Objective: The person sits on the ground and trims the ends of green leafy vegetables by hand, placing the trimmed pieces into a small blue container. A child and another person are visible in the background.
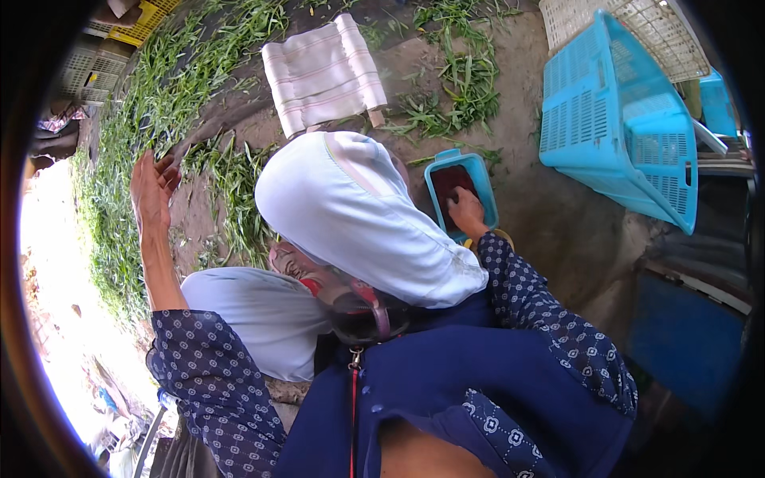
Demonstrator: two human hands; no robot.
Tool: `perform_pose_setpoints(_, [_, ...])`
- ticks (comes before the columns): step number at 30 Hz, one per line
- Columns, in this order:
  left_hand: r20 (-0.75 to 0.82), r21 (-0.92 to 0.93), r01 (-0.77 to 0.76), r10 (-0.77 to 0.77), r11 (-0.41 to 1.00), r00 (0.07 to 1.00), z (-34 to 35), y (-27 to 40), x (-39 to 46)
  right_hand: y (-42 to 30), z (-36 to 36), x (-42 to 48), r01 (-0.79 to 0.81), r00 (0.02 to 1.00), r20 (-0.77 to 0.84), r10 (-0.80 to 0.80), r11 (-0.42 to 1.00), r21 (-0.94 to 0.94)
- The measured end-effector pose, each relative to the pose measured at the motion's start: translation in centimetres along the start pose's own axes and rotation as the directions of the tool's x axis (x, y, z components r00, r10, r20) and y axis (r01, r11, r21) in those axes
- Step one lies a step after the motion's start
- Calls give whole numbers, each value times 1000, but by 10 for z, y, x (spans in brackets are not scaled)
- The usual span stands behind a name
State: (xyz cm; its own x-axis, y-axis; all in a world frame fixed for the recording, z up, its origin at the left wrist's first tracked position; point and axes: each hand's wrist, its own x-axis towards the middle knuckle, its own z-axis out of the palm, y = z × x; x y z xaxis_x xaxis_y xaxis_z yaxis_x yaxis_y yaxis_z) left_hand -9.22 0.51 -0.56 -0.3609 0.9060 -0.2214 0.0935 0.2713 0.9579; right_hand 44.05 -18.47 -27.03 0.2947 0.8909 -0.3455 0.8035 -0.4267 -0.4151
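My left hand (154,188) is raised at the left with nothing in it, its fingers slightly curled and apart. Behind it lie long cut green leafy stems (161,77), spread over the ground. On the right, my right hand (466,209) reaches into a small light-blue plastic basket (491,200). Its fingertips point down at the dark red contents (448,179), which I cannot identify. Whether the fingers pinch anything there is hidden. The basket stands on the dirt beside my bent knee (334,197), in pale trousers.
A striped whitish cloth (326,71) covers a low object ahead. A large light-blue perforated crate (580,119) lies tipped at right, near a white crate (651,36). More leafy stems (466,77) lie ahead right. Part of another person (57,137) shows at far left near stacked crates (95,71).
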Motion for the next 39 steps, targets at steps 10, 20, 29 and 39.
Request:
perform_pose_setpoints(10, [30, -4, 18, -18, 1000, 999, 12, 2, 5, -1, -32, -11, -83, 995, -3, 97, 868, 489])
perform_pose_setpoints(20, [26, 7, 6, -6, 1000, 1000, 9, 0, 7, 15, -65, -1, -124, 961, -21, 277, 493, 861])
perform_pose_setpoints(29, [43, -4, -4, 4, 1000, 999, 11, 1, 7, 40, -41, -10, 9, 989, 146, -29, 990, 141])
perform_pose_setpoints(39, [51, 50, -12, 9, 999, 999, 16, 2, 4, 16, -25, 3, 48, 992, 104, -65, 987, 155])
